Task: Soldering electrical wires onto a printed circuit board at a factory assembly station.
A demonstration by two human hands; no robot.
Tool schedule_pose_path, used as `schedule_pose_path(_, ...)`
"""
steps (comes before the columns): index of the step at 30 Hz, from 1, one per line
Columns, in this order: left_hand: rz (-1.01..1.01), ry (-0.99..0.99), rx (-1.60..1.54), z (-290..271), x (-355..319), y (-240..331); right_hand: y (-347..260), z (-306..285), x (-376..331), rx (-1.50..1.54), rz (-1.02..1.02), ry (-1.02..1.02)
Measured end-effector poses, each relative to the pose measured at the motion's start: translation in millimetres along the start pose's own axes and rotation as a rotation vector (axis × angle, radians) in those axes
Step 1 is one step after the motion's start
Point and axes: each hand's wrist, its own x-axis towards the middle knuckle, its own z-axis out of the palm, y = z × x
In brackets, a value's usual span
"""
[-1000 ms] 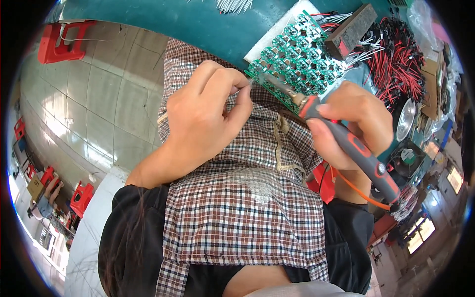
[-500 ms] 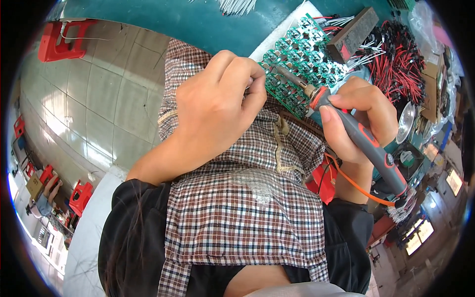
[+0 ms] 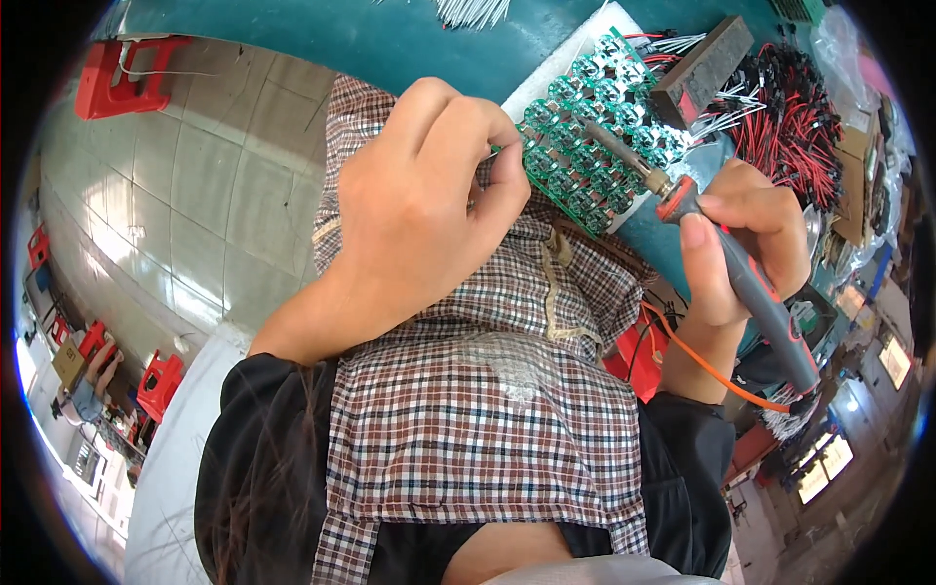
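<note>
In my right hand [image 3: 770, 219] is a grey and red soldering iron [image 3: 756, 297], gripped like a pen, its metal tip pointing up and left over a panel of small green circuit boards [image 3: 595, 185]. The panel rests at a slant on a white foam sheet [image 3: 546, 80] at the table edge. My left hand [image 3: 419, 190] is closed in a pinch beside the panel's left corner. A small pale bit shows between its thumb and finger, too little to name. From the iron's rear end an orange cord [image 3: 721, 375] curves back below my right wrist.
A dark rectangular block [image 3: 704, 73] sits across wires at the panel's far right. Beyond it lies a heap of red and black wires [image 3: 795, 146]. White wires [image 3: 473, 10] lie on the green table [image 3: 390, 54] at the far edge. A red stool [image 3: 127, 83] stands at left.
My right hand has drawn the soldering iron to the right and slightly down, so its tip is farther from my left hand. My left hand has barely shifted, still pinched.
</note>
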Motion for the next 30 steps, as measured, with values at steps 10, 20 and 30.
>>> schedule_pose_path(10,0.067,-0.032,0.103,-2.6,5.2,1.8,9.2,11.0,-0.7,-0.025,-0.034,-0.079)
schedule_pose_path(20,0.045,-0.038,0.099,-3.2,8.0,1.8,9.3,4.8,-2.8,0.009,-0.045,0.027)
schedule_pose_path(30,0.078,0.019,0.077,11.2,10.5,-0.9,11.5,5.8,5.3,-0.036,-0.013,-0.034)
